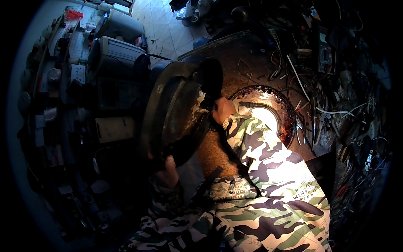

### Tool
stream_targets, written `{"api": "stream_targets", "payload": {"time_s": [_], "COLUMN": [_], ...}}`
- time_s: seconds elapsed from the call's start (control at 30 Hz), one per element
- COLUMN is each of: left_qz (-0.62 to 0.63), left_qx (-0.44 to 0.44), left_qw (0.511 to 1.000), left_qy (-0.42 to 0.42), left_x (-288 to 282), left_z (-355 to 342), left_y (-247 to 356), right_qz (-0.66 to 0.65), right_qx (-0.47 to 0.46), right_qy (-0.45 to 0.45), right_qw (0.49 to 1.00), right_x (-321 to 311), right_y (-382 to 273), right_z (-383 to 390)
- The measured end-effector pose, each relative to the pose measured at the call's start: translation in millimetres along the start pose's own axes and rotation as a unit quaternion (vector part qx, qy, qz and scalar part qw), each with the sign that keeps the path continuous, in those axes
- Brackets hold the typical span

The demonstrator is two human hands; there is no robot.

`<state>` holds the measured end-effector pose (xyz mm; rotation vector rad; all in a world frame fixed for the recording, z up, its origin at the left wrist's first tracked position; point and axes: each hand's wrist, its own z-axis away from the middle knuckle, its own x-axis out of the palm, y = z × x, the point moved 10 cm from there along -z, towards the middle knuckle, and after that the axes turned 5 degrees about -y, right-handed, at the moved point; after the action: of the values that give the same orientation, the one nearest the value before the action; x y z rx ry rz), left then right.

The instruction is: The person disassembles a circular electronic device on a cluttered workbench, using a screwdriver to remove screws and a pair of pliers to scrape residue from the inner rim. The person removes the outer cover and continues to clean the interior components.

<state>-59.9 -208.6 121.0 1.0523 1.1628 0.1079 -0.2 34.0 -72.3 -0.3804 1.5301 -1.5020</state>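
Observation:
A large dark round metal part (176,113) with worn, pale patches is tilted up on edge at centre-left. My left hand (169,172) grips its lower edge, mostly in shadow. My right hand (223,110) is closed on its right side, fingertips partly hidden. Beside that hand, on the worn brown bench (218,159), lies a round, rusty ring-shaped piece (285,105) with a bright centre, partly behind my camouflage sleeve.
Pliers (299,130), cables (331,111) and a multimeter (325,54) lie at the right among dense clutter. Pale appliance casings (117,56) stand at the upper left beside cluttered shelves (46,96). A tiled floor (155,21) shows beyond the bench.

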Motion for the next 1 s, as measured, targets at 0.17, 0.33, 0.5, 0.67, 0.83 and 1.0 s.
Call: {"api": "stream_targets", "payload": {"time_s": [0.17, 0.33, 0.5, 0.67, 0.83, 1.0], "left_qz": [0.011, -0.028, -0.006, 0.027, 0.022, 0.035], "left_qx": [0.009, 0.077, 0.033, 0.081, 0.038, 0.110], "left_qw": [1.000, 0.996, 0.999, 0.996, 0.998, 0.993], "left_qy": [0.018, 0.023, -0.004, -0.018, -0.034, -0.004], "left_x": [-4, -10, -1, 7, 11, 8], "left_z": [-5, -13, -13, -17, -12, -19], "left_y": [4, -20, 7, 27, 18, 32], "right_qz": [-0.034, -0.123, -0.209, -0.233, -0.279, -0.409], "right_qx": [-0.003, 0.105, 0.120, 0.149, 0.175, 0.187], "right_qy": [-0.074, 0.025, 0.206, 0.231, 0.266, 0.248], "right_qw": [0.997, 0.986, 0.948, 0.933, 0.906, 0.858], "right_x": [-28, -70, -111, -136, -152, -145], "right_y": [-23, 5, 55, 78, 97, 104], "right_z": [50, 104, 160, 187, 203, 202]}}
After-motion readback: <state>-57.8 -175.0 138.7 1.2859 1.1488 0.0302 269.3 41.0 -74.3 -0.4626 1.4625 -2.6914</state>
